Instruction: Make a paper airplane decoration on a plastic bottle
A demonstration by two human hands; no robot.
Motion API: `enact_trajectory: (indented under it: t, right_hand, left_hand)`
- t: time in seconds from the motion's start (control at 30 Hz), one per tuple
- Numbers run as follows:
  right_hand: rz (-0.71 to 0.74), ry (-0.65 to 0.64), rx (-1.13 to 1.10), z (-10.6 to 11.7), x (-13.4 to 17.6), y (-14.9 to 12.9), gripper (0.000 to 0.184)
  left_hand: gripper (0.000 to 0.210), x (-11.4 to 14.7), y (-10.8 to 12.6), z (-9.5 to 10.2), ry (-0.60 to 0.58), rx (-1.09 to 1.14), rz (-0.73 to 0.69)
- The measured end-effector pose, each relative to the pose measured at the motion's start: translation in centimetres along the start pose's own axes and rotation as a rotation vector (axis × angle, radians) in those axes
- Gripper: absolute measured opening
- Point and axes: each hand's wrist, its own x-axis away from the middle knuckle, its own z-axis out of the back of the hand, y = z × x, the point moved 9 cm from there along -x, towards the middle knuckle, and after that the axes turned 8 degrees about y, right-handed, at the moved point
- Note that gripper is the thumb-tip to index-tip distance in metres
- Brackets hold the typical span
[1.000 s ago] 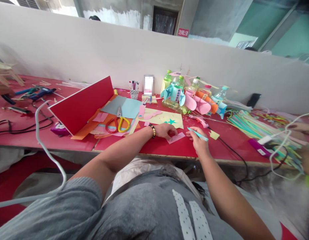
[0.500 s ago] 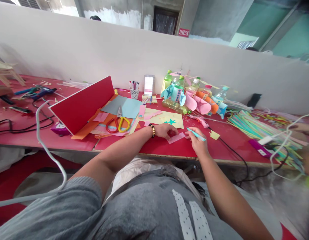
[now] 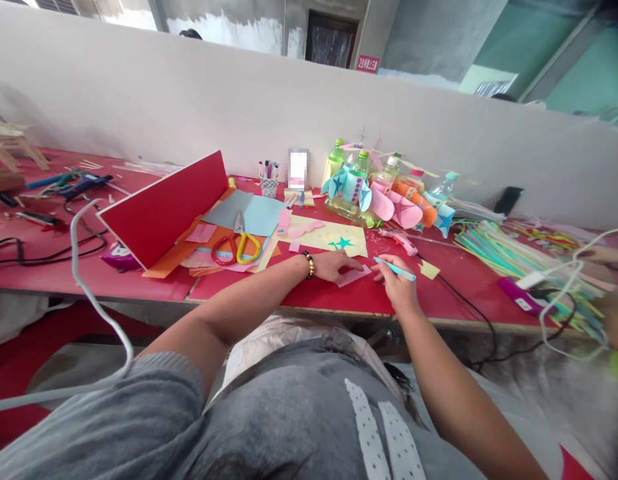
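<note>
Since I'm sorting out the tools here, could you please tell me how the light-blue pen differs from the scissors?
The light-blue pen is held in the right hand, whereas the scissors lie on coloured papers. The pen is slim and light blue; the scissors are larger, with one red and one yellow handle. Both are hand tools.
</note>
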Motion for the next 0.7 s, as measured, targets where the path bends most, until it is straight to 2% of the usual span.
enact_trajectory:
  t: [0.27, 0.7]
  right_hand:
    - [-0.009, 0.019, -0.008, 0.3, 0.0, 0.0, 0.038]
    - [-0.054, 0.095, 0.010, 1.0, -0.2, 1.0, 0.039]
  left_hand:
    - [0.067, 0.2, -0.1, 0.2, -0.033, -0.018, 0.058]
    - [0.057, -0.3, -0.3, -0.4, 0.001, -0.006, -0.041]
